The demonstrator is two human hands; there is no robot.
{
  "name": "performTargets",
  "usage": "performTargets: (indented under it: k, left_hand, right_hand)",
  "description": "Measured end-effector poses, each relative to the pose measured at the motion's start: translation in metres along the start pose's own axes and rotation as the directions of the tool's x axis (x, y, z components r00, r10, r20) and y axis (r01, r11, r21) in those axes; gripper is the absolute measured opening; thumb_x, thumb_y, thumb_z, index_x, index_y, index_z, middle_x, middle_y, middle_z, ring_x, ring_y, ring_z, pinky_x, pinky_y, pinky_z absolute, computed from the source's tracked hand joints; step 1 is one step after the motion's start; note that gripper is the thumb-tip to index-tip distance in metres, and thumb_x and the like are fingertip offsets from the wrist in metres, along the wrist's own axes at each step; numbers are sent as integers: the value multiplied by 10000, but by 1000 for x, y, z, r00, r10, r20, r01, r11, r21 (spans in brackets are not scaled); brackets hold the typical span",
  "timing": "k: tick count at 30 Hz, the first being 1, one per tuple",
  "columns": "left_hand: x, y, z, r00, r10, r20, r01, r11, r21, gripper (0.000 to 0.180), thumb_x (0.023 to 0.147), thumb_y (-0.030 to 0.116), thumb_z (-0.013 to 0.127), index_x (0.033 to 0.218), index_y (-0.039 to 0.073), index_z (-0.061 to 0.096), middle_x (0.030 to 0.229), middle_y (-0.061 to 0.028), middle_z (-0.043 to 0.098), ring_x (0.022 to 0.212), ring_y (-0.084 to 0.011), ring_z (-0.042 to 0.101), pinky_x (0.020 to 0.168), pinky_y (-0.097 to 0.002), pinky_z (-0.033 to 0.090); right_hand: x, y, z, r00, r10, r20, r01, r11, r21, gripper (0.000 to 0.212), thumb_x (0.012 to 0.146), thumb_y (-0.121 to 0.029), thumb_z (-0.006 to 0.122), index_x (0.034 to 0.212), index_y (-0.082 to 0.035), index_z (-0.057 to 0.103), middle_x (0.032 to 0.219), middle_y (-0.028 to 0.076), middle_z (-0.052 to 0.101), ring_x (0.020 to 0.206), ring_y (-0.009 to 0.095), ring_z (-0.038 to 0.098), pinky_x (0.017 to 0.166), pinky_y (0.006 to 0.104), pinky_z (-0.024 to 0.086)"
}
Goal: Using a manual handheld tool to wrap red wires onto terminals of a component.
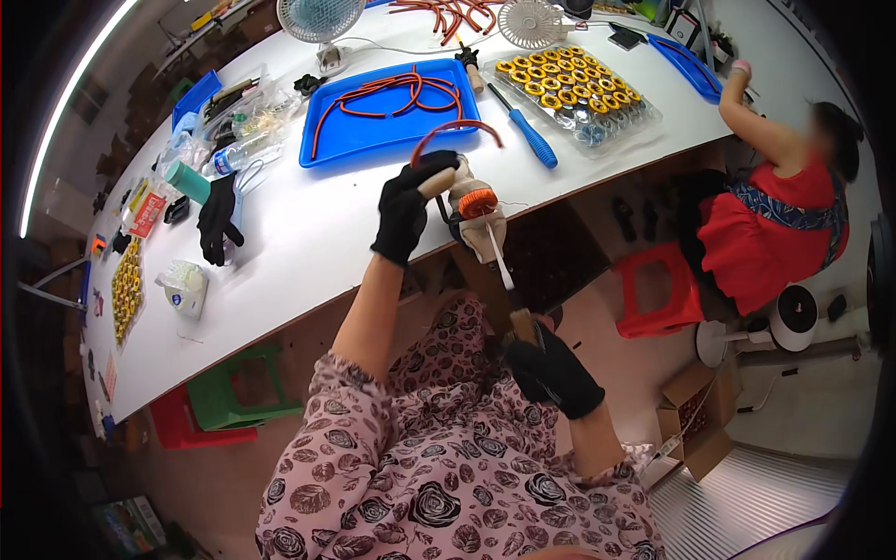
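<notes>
My left hand (pixel 403 213), in a black glove with bare fingertips, is closed at the edge of the white table. A curved orange-red tube (pixel 457 124) rises from its fingers and arches to the right. Close beside it, at the table edge, stands a fixture wrapped in beige cloth (pixel 483 238), with a ribbed orange piece (pixel 477 203) on it. A white rod (pixel 500 257) slants down from that piece. Lower right, over my lap, my right hand (pixel 553 371), also black-gloved, is closed around a tan, blurred piece (pixel 523 326) whose kind I cannot make out.
A blue tray (pixel 327 161) of orange-red tubes lies ahead, beside a blue-handled screwdriver (pixel 532 138) and a bag of yellow-ringed parts (pixel 569 84). Two small fans (pixel 320 21) stand behind. A black glove (pixel 218 219) lies left. Another person (pixel 775 215) sits at right near a red stool (pixel 653 289).
</notes>
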State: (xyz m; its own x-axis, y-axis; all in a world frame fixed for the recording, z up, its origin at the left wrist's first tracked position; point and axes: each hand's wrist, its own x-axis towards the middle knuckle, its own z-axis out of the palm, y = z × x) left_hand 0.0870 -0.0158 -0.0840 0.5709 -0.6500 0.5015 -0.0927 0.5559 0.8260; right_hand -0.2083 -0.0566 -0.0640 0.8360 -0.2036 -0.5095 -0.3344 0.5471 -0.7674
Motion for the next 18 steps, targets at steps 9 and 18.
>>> performTargets:
  k: [9, 18]
  left_hand:
    - [-73, 48, 65, 859, 207, 467, -497, 124, 859, 266, 752, 164, 668, 1018, 176, 673, 1194, -42, 558, 977, -222, 543, 832, -343, 449]
    - [-27, 61, 60, 730, 367, 577, -613, -23, 789, 380, 667, 126, 634, 1047, 126, 662, 1003, -34, 636, 828, -231, 600, 730, -356, 481]
  right_hand:
    - [-155, 66, -34, 932, 343, -120, -331, 937, 111, 240, 852, -183, 628, 1045, -68, 545, 680, 8, 577, 460, 92, 502, 413, 231, 393]
    - [-104, 62, -44, 831, -516, -208, 186, 610, -770, 248, 838, -171, 639, 1015, -30, 538, 717, 74, 609, 630, 220, 615, 586, 308, 490]
